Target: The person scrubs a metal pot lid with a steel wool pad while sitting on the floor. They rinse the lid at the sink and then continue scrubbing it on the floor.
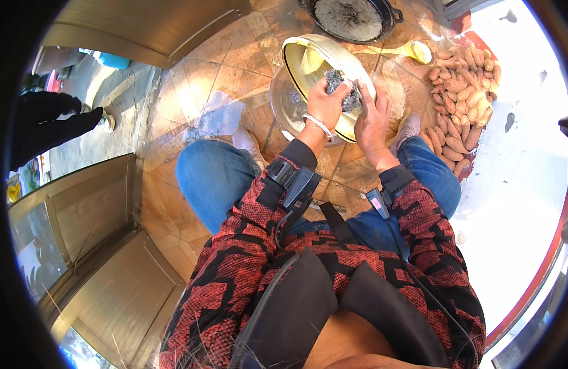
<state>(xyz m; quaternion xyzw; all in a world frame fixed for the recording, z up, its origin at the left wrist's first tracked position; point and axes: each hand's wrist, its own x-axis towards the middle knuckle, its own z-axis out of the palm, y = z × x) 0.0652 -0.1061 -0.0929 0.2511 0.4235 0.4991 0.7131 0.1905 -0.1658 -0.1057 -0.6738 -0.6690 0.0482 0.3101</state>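
Observation:
I sit above a tiled floor with both arms stretched forward. My left hand (326, 103) presses a wad of grey steel wool (337, 80) against the inside of a yellow enamel pot (308, 58) that is tilted on its side. My right hand (373, 117) grips the pot's rim on the right. The pot rests over a round metal basin (284, 101) holding grey water.
A black pan (351, 18) with ash lies beyond the pot. A yellow ladle (419, 51) lies to its right, beside a heap of sweet potatoes (462, 98). Wooden doors (93, 209) stand at left. Another person's dark sleeve (50, 123) reaches in from far left.

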